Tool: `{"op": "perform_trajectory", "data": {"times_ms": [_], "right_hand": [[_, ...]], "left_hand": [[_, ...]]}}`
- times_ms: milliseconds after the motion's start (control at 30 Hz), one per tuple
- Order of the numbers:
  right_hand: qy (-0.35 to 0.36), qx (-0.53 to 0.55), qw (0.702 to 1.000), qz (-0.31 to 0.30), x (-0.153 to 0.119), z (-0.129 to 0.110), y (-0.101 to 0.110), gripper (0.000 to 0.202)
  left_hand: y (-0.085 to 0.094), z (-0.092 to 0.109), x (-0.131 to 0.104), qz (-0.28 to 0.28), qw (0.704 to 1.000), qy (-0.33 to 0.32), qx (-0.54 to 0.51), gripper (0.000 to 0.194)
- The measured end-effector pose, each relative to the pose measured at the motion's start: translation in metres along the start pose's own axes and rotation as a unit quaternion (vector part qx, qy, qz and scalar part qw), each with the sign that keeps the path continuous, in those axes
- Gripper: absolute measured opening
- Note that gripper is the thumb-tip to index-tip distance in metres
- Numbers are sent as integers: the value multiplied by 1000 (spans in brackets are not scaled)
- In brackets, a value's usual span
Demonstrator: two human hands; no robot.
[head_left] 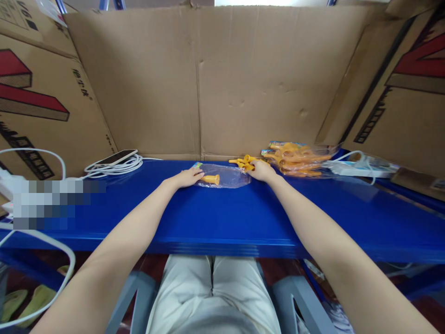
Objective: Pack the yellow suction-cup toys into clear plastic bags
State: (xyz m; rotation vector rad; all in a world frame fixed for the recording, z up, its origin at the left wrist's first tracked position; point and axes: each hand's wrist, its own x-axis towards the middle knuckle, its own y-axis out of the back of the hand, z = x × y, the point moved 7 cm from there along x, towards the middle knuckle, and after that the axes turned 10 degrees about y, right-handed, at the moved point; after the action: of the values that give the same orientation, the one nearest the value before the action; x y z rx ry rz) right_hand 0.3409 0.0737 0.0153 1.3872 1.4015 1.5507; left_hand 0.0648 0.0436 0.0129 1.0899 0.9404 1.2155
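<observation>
- Your left hand lies on the left end of the clear bag, mid-frame on the blue bench.
- An orange piece sits at that end, beside your fingertips.
- Your right hand touches the loose orange pieces right of centre; neither hand's grip can be told at this size.
- Bagged orange pieces lie farther right.
- Coiled white cable rests at centre left.
</observation>
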Motion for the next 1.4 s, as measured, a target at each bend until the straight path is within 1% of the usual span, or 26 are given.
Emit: {"op": "perform_trajectory", "data": {"times_ms": [33, 100, 167, 300, 367, 433, 500, 533, 600, 667, 700, 767, 833, 967, 1033, 1100, 1267, 1333, 1400], "right_hand": [[-5, -1, 1000, -3, -1, -1, 0, 39], [-19, -8, 1000, -7, -3, -2, 1, 41], [-40, -17, 999, -11, -5, -3, 2, 42], [-83, -32, 996, -21, -10, -1, 5, 45], [-87, -44, 995, -17, -12, -1, 7, 46], [-76, -76, 994, 6, -14, -5, 12, 46], [-40, -106, 993, 32, -15, -14, 16, 48], [-12, -112, 993, 36, -14, -20, 16, 50], [43, -98, 994, 8, -13, -31, 10, 54], [66, -77, 994, -33, -11, -38, 1, 55], [64, -71, 994, -45, -10, -39, -1, 52], [51, -71, 995, -44, -9, -40, -2, 46], [41, -81, 996, -23, -9, -39, 1, 44], [-1, -119, 992, 28, -11, -33, 11, 42], [-19, -133, 990, 38, -12, -30, 14, 40], [-30, -135, 990, 30, -12, -27, 14, 40], [-35, -121, 991, -34, -10, -27, 7, 39], [-36, -116, 992, -41, -10, -28, 6, 37], [-44, -104, 993, -34, -10, -26, 7, 36]], "left_hand": [[-2, -1, 0, -21, 1000, -1, -8, 58], [-2, -4, 1, -32, 999, 5, -1, 58], [2, -10, 4, -14, 999, 30, 19, 58], [14, -28, 7, 57, 990, 119, 55, 53], [18, -34, 7, 79, 984, 147, 67, 50], [20, -39, 6, 82, 981, 158, 77, 49], [19, -41, 7, 75, 981, 157, 86, 49], [19, -41, 8, 70, 982, 154, 88, 50], [17, -43, 10, 61, 983, 148, 89, 51], [16, -44, 12, 56, 985, 141, 86, 51], [16, -44, 13, 55, 985, 136, 87, 51], [16, -44, 14, 54, 986, 130, 91, 52], [16, -45, 14, 54, 986, 129, 94, 52], [15, -41, 11, 41, 988, 123, 88, 51], [15, -39, 9, 32, 989, 119, 87, 50], [15, -38, 9, 31, 989, 119, 85, 50], [14, -37, 9, 26, 989, 116, 87, 50], [13, -38, 9, 21, 989, 113, 89, 51], [12, -39, 10, 19, 989, 114, 89, 52]]}}
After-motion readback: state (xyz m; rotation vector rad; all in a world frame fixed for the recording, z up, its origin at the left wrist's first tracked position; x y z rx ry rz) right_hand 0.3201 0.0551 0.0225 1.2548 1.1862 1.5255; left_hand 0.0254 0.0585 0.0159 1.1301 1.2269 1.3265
